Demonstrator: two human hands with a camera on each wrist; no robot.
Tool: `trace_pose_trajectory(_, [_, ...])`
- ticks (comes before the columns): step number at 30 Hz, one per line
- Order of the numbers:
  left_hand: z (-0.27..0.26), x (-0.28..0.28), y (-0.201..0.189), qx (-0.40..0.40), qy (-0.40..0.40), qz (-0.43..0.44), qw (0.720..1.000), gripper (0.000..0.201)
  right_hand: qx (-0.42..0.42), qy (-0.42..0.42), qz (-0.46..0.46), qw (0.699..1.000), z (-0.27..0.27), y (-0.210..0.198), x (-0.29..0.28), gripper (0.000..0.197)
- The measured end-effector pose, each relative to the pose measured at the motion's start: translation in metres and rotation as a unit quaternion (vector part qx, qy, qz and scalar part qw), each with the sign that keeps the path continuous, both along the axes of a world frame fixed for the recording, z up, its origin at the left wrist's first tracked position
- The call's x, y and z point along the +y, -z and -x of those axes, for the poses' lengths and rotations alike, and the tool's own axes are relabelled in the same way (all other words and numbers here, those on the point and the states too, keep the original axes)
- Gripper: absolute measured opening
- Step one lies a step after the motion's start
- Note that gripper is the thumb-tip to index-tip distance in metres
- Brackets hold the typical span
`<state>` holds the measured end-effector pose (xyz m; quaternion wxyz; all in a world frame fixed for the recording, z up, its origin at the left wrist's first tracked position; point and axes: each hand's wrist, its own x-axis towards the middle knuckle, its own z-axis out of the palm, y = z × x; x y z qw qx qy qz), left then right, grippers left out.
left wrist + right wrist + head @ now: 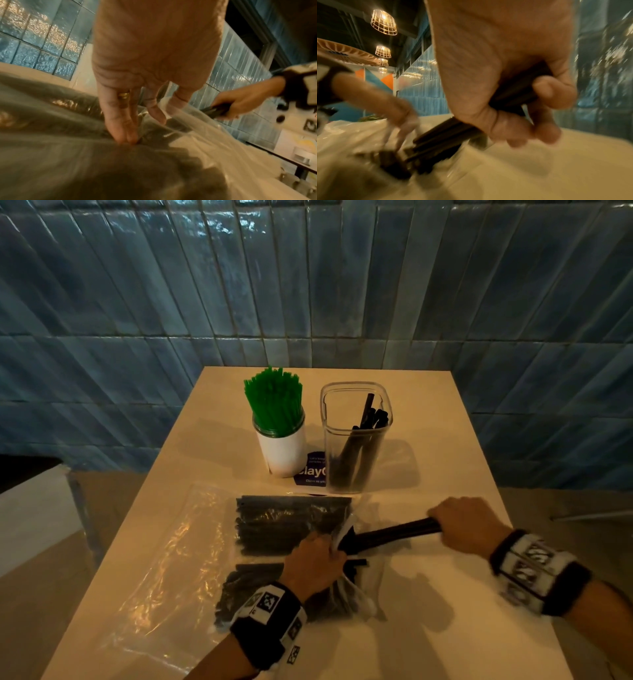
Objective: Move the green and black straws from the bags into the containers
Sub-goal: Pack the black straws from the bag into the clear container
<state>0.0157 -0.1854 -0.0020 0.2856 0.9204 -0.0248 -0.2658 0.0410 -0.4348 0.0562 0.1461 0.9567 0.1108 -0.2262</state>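
My right hand [462, 525] grips a bundle of black straws [394, 534], also the black straws [447, 136] in the right wrist view, half drawn out of a clear bag's mouth. My left hand [317, 559] pinches the plastic of the near bag [260, 587] at its opening; its fingers [123, 129] press into the film. A second bag of black straws [291, 523] lies just behind. Farther back stand a white round container [282, 453] packed with green straws [274, 402] and a clear square container [356, 440] holding a few black straws.
An empty clear bag [164, 559] lies flat at the left of the beige table [445, 628]. A purple printed card [313, 472] sits under the two containers. Blue tiled wall rises behind; the table's left edge drops to the floor.
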Motion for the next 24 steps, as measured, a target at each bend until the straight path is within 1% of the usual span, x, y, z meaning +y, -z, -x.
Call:
trace_pose_trajectory(2, [0.000, 0.000, 0.004, 0.015, 0.012, 0.005, 1.000, 0.029, -0.028, 0.026, 0.046, 0.998, -0.004, -0.035, -0.019, 0.032])
trace_pose_trajectory(3, [0.000, -0.001, 0.006, 0.021, 0.004, 0.021, 1.000, 0.039, -0.049, 0.035, 0.063, 0.996, -0.006, -0.053, -0.025, 0.031])
trace_pose_trajectory(4, [0.000, -0.003, 0.007, 0.014, -0.013, 0.038, 0.999, 0.056, -0.066, 0.042, 0.075, 0.994, -0.007, -0.068, -0.027, 0.029])
trace_pose_trajectory(5, [0.000, -0.007, 0.006, -0.034, -0.035, 0.053, 0.997, 0.077, -0.082, 0.045, 0.082, 0.992, -0.007, -0.081, -0.027, 0.027])
trace_pose_trajectory(6, [0.000, -0.011, 0.001, -0.123, -0.045, 0.057, 0.990, 0.090, -0.096, 0.043, 0.083, 0.991, -0.007, -0.090, -0.023, 0.026])
trace_pose_trajectory(7, [-0.001, -0.017, -0.004, -0.232, -0.034, 0.052, 0.971, 0.097, -0.108, 0.032, 0.078, 0.991, -0.006, -0.096, -0.015, 0.026])
trace_pose_trajectory(8, [-0.003, -0.022, -0.008, -0.330, -0.008, 0.042, 0.943, 0.098, -0.113, 0.019, 0.069, 0.991, -0.004, -0.100, -0.004, 0.026])
trace_pose_trajectory(9, [-0.006, -0.026, -0.016, -0.389, 0.030, 0.032, 0.920, 0.094, -0.110, 0.000, 0.054, 0.992, 0.000, -0.102, 0.008, 0.027])
trace_pose_trajectory(10, [-0.010, -0.030, -0.024, -0.412, 0.055, 0.018, 0.910, 0.087, -0.106, -0.023, 0.031, 0.994, 0.003, -0.104, 0.021, 0.028])
trace_pose_trajectory(11, [-0.013, -0.031, -0.032, -0.399, 0.069, 0.019, 0.914, 0.076, -0.103, -0.049, 0.000, 0.993, 0.006, -0.104, 0.033, 0.029])
trace_pose_trajectory(13, [-0.021, -0.022, -0.045, -0.331, 0.050, 0.056, 0.941, 0.047, -0.099, -0.083, -0.079, 0.988, 0.010, -0.107, 0.050, 0.031])
trace_pose_trajectory(14, [-0.026, -0.014, -0.045, -0.307, 0.040, 0.060, 0.949, 0.035, -0.089, -0.090, -0.127, 0.984, 0.010, -0.110, 0.053, 0.034])
trace_pose_trajectory(16, [-0.032, -0.004, -0.042, -0.285, 0.013, 0.079, 0.955, 0.022, -0.055, -0.081, -0.249, 0.964, 0.008, -0.117, 0.053, 0.045])
trace_pose_trajectory(17, [-0.033, -0.001, -0.041, -0.281, -0.010, 0.115, 0.953, 0.017, -0.041, -0.069, -0.325, 0.942, 0.006, -0.122, 0.054, 0.052])
trace_pose_trajectory(18, [-0.033, -0.002, -0.040, -0.274, -0.033, 0.158, 0.948, 0.013, -0.049, -0.053, -0.406, 0.911, 0.004, -0.124, 0.058, 0.055])
trace_pose_trajectory(19, [-0.031, -0.006, -0.041, -0.255, -0.054, 0.198, 0.945, 0.008, -0.083, -0.033, -0.485, 0.870, 0.003, -0.123, 0.064, 0.051])
trace_pose_trajectory(20, [-0.028, -0.012, -0.044, -0.229, -0.074, 0.236, 0.942, 0.004, -0.130, -0.010, -0.562, 0.817, 0.002, -0.119, 0.072, 0.040])
trace_pose_trajectory(22, [-0.023, -0.026, -0.050, -0.183, -0.112, 0.295, 0.931, 0.011, -0.219, 0.020, -0.682, 0.698, 0.004, -0.114, 0.090, 0.009])
trace_pose_trajectory(23, [-0.022, -0.032, -0.054, -0.164, -0.124, 0.320, 0.925, 0.015, -0.245, 0.030, -0.727, 0.641, 0.004, -0.112, 0.098, 0.004])
trace_pose_trajectory(24, [-0.022, -0.037, -0.058, -0.153, -0.125, 0.334, 0.922, 0.016, -0.264, 0.043, -0.762, 0.589, 0.003, -0.112, 0.104, 0.009])
